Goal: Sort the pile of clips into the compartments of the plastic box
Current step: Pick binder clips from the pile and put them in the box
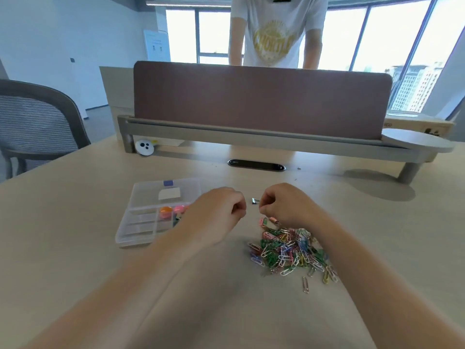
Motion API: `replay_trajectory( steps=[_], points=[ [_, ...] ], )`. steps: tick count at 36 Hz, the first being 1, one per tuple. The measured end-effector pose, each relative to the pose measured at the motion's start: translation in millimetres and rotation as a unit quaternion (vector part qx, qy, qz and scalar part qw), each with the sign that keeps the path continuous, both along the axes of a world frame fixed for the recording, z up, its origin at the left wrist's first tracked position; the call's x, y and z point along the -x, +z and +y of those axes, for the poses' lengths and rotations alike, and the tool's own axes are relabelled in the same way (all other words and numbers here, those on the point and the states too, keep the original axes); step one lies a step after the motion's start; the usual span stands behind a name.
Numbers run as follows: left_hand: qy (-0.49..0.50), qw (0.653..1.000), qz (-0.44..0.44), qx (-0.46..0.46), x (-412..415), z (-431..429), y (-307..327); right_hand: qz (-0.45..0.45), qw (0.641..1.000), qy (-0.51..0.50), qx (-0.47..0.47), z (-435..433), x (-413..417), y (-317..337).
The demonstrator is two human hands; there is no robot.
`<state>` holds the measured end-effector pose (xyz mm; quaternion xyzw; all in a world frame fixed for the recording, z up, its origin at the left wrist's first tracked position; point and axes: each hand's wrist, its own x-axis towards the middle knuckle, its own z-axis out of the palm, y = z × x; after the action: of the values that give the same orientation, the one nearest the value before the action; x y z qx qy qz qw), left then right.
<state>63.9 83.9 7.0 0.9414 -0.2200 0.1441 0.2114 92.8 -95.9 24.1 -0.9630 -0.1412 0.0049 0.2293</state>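
A heap of coloured paper clips [289, 250] lies on the table right of centre, with a few small binder clips [273, 220] at its far edge. Just beyond the heap, my right hand [284, 205] pinches a small dark binder clip [255, 201] at its fingertips. My left hand [219, 210] hovers close beside it with fingers curled, and nothing shows in it. To the left stands the clear plastic box [136, 238], lid open. My left hand partly covers it. One compartment holds an orange round piece [166, 212], another a pink one [180, 209].
A brown divider panel [251, 102] on a grey rail closes off the far side of the table. A person in a white shirt [274, 31] stands behind it. A cable slot [256, 165], a white round device [144, 147] and a mesh chair [37, 122] are also in view.
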Motion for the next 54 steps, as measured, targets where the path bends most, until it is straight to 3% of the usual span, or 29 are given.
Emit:
replay_trajectory(
  steps=[9,21,31,42,54],
  points=[
    [-0.028,0.999,0.020,-0.025,-20.8,-58.2,-12.0,0.013,0.997,-0.073,0.020,-58.9,-8.7,-17.5],
    [0.041,0.991,0.117,-0.048,-59.6,-84.8,-30.8,0.033,0.998,-0.051,0.033,-43.1,-38.4,-32.2],
    [0.054,0.994,0.077,-0.047,-64.0,-86.5,-46.0,0.047,0.995,-0.035,0.084,-42.2,-45.1,-42.3],
    [0.053,0.996,0.055,-0.035,-62.0,-85.7,-51.8,0.063,0.995,-0.036,0.071,-49.1,-46.1,-39.0],
    [0.054,0.996,0.057,0.052,-61.7,-85.0,-53.6,0.063,0.995,-0.043,0.064,-51.3,-47.2,-37.7]
  ],
)
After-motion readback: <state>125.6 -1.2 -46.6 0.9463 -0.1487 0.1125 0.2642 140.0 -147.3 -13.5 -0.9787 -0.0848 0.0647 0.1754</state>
